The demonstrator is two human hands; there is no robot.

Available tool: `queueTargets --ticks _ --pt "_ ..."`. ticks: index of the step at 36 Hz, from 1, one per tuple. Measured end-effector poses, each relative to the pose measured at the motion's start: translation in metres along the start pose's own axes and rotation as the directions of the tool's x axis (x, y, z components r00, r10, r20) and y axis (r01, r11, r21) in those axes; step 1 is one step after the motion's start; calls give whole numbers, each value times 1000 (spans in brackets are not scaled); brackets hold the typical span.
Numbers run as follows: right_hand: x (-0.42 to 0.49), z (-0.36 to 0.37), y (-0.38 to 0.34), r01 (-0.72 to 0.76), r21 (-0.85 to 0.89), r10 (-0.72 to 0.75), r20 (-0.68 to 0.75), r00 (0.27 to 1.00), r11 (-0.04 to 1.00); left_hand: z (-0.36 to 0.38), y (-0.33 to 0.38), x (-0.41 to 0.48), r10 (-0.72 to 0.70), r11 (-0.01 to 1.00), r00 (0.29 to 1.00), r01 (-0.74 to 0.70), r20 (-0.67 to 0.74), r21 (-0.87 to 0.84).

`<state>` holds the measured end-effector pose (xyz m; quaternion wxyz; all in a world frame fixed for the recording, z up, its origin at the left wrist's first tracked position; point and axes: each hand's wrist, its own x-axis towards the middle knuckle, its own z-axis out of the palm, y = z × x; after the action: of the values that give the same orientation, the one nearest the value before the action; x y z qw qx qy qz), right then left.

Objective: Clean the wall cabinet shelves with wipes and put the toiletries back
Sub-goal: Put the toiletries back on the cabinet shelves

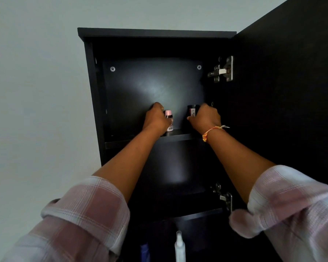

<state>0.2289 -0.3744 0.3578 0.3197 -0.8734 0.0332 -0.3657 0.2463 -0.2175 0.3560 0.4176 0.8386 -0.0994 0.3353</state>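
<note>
The black wall cabinet (95, 91) stands open, and both my arms reach up to its top shelf (178, 137). My left hand (155, 118) wraps a small pink-capped bottle (169, 120) that stands upright on the shelf. My right hand (204, 117) grips a dark container (192, 110) with a red and white label, a little to the right. My fingers hide most of both items. No wipe is visible.
The cabinet door (292, 91) hangs open on the right, on metal hinges (223, 69). The shelf below looks dark and bare. At the bottom edge stand a white spray bottle (179, 246) and a blue item (145, 252). A pale wall lies to the left.
</note>
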Motion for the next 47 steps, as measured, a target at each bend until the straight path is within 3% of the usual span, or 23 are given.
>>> queueTargets --ticks 13,20,26,31,34,41,47 --pt "-4 0 3 -53 -5 53 5 999 999 -2 4 -10 -14 1000 1000 15 27 -2" --pt "-13 -1 5 -14 -20 14 5 1000 1000 -7 10 -19 37 999 999 -36 -33 29" --pt "-24 -10 4 42 -72 -44 -16 999 996 -15 15 -36 192 954 970 -149 -152 260" --pt "-46 -18 4 189 -132 -204 -111 973 973 -24 14 -69 377 893 896 -284 -235 350" --pt "-65 -16 9 272 -112 -288 -171 942 956 -23 10 -94 440 878 863 -355 -249 322" --pt "-128 0 31 404 68 -377 -242 894 912 -14 -14 -151 381 923 913 -365 -148 123" --pt "-193 29 72 292 192 -277 -101 955 937 5 -46 -218 277 960 961 -277 0 -34"
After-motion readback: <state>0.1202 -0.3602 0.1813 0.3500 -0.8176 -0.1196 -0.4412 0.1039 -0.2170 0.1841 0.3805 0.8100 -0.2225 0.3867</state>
